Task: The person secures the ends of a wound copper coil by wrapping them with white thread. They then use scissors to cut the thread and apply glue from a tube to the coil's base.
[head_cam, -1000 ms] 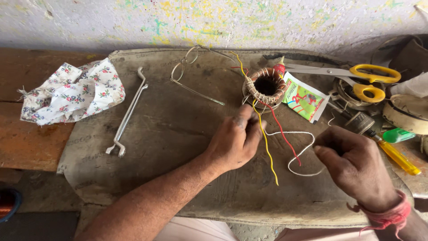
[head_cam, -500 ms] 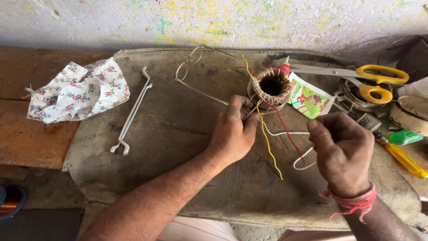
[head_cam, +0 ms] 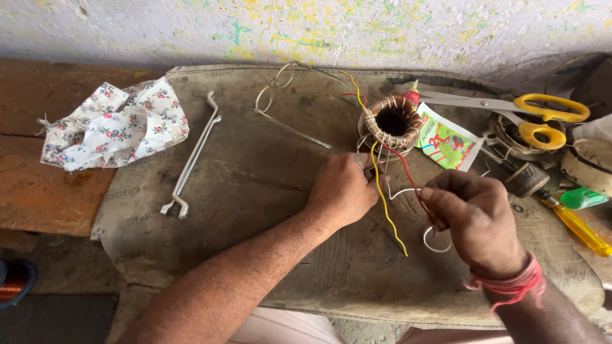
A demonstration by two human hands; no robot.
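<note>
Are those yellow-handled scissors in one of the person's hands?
No, the scissors lie on the bench beyond the coil, apart from both the left hand and right hand.

One package is seen, right of centre in the upper half of the frame: a small flat sachet (head_cam: 447, 141), roughly rectangular, laid at a slant on the bench (head_cam: 255, 191). Its face is printed in green and white with red and yellow patches. A red nozzle is seen at its upper left corner. No signs or screens are shown.
</note>
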